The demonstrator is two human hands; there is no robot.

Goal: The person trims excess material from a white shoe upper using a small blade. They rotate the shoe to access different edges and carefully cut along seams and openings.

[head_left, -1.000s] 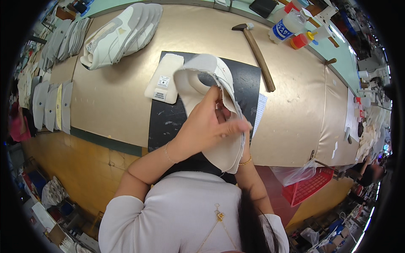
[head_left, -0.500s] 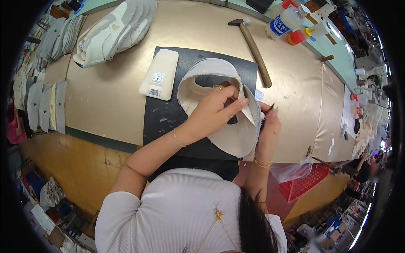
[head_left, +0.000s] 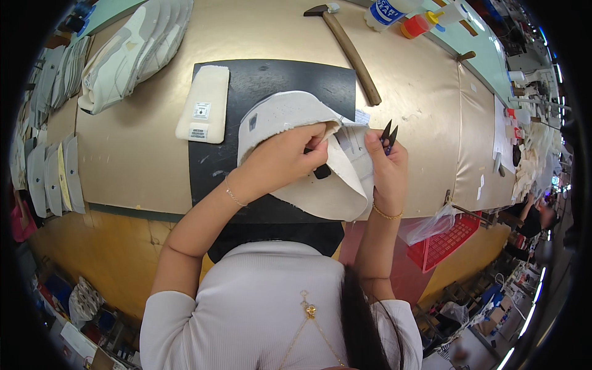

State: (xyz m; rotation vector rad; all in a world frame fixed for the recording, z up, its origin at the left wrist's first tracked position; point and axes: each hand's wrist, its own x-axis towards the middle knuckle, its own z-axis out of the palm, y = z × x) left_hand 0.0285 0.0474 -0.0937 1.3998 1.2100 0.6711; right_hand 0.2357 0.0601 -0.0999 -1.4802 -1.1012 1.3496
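Observation:
A light grey shoe upper (head_left: 336, 198) rests partly on a black mat (head_left: 213, 176) in front of me, curled up with its raw edge toward me. My left hand (head_left: 287, 154) is closed on its upper rim, fingertips pinching the edge near the middle; a small black patch shows beneath the fingers. At the upper's right side is my right hand (head_left: 388, 169), closed around small dark thread snips (head_left: 389, 138), whose blades stick up apart. Its thumb lies by the upper's edge; whether it also grips the fabric I cannot tell.
A cream insole-like pad (head_left: 211, 92) with two labels lies on the mat's left. A hammer (head_left: 350, 55) lies beyond the mat. Stacked shoe uppers (head_left: 132, 52) are at the far left, bottles (head_left: 385, 13) at the far right. A red crate (head_left: 444, 240) stands below the table edge.
The upper has been turned and folded, so its outer face now shows. The snips' blades now point up from my right hand. My view has shifted slightly rightward.

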